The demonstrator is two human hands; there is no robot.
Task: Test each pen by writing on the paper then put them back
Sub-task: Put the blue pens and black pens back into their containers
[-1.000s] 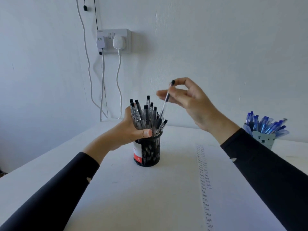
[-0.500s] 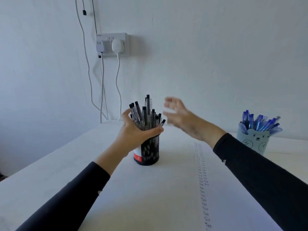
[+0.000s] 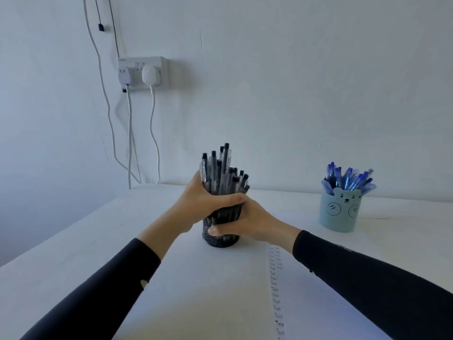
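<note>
Standing upright at the centre of the frame on the white worktop [image 3: 73,241], the black mesh pen holder [image 3: 221,240] is packed with black pens [image 3: 221,173] whose ends rise above its rim; both hands are clamped on it; the left hand [image 3: 203,203] wraps the upper part at the rim, its thumb lying across the front and its fingers hidden behind the pens; the right hand [image 3: 247,222] grips just below, its thumb curled across the lower front of the mesh, and the two hands touch where the left thumb tip meets the right hand; both arms wear dark sleeves [image 3: 98,290]; just right of the holder's base and running to the lower edge of the frame, the paper [image 3: 232,303] bears a column of handwritten words [image 3: 275,289] reading "Test"; well apart at the right of the frame, a pale blue cup [image 3: 339,214] with a bear face holds blue pens [image 3: 349,179]; at the upper left a wall socket [image 3: 143,72] carries two plugs, with cables [image 3: 153,133] hanging down the wall.
</note>
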